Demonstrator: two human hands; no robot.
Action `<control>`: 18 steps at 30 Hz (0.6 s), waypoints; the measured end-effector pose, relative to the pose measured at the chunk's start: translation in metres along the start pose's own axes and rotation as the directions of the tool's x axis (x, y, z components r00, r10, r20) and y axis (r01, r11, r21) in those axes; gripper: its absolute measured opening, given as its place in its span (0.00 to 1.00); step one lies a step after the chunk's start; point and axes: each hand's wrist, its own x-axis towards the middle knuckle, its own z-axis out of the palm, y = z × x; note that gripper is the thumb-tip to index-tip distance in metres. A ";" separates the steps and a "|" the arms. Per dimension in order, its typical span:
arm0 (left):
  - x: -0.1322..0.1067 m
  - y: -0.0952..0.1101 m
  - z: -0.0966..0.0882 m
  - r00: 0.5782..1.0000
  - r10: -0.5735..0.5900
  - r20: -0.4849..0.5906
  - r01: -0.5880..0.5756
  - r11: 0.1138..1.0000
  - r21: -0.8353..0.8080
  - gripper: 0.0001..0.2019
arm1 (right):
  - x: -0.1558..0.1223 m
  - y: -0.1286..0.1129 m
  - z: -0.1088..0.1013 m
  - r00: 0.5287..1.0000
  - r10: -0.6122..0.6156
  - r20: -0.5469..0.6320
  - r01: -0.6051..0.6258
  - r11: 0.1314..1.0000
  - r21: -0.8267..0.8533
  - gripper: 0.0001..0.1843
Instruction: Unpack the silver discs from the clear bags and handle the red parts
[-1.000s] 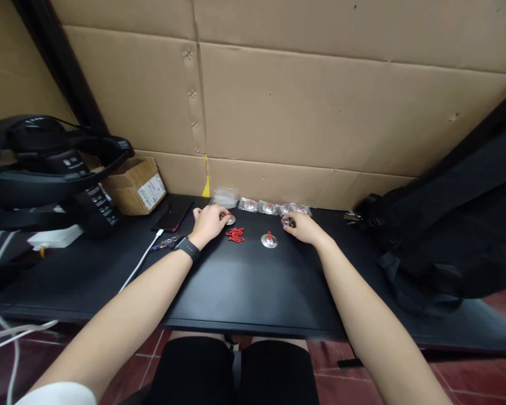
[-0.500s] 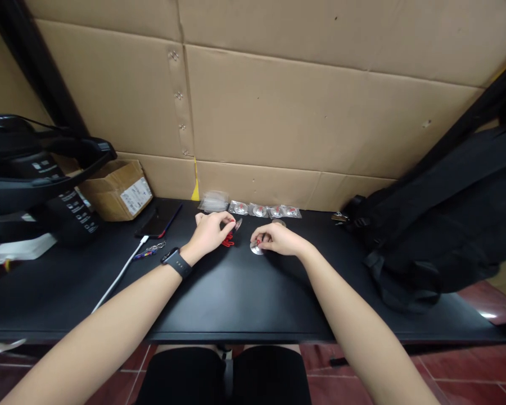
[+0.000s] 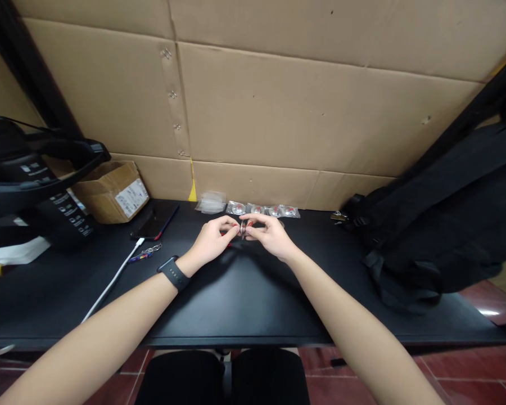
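Over the black table, my left hand (image 3: 216,236) and my right hand (image 3: 270,235) meet with thumbs and fingers pinched. Between them, small silvery discs that look like finger cymbals (image 3: 243,229) stand edge-on, face to face and seemingly touching. Each hand grips one from its outer side, where a bit of red cord (image 3: 249,224) shows. More red cord hangs under the left fingers, mostly covered. Behind the hands lie several similar cymbals in clear bags (image 3: 256,208), beside a stack of clear plastic sleeves (image 3: 211,202).
A phone (image 3: 156,221), a white cable (image 3: 113,280) and a keychain (image 3: 145,252) lie to the left. Farther left are an open cardboard box (image 3: 112,191) and a black bottle (image 3: 63,197). A black backpack (image 3: 447,225) stands at the right; a cardboard wall (image 3: 278,112) closes the back.
My right hand has lifted its cymbal off the table and moved it left. The left one has turned inward, so the two cymbals now face each other closely.
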 end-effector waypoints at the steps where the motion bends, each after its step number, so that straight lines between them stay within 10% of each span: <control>1: 0.000 -0.001 0.000 1.000 -0.005 0.003 0.005 1.000 -0.017 0.11 | 0.000 0.000 0.000 1.000 0.007 0.011 -0.007 1.000 0.002 0.20; 13: 0.003 -0.010 0.003 0.989 -0.140 -0.047 0.125 0.961 -0.249 0.17 | -0.002 0.005 0.007 0.996 -0.083 0.029 0.085 0.992 -0.089 0.35; 18: 0.012 -0.013 -0.012 0.996 -0.017 -0.085 0.035 0.976 0.217 0.20 | 0.000 0.009 0.006 0.997 -0.050 -0.051 0.038 0.974 -0.222 0.33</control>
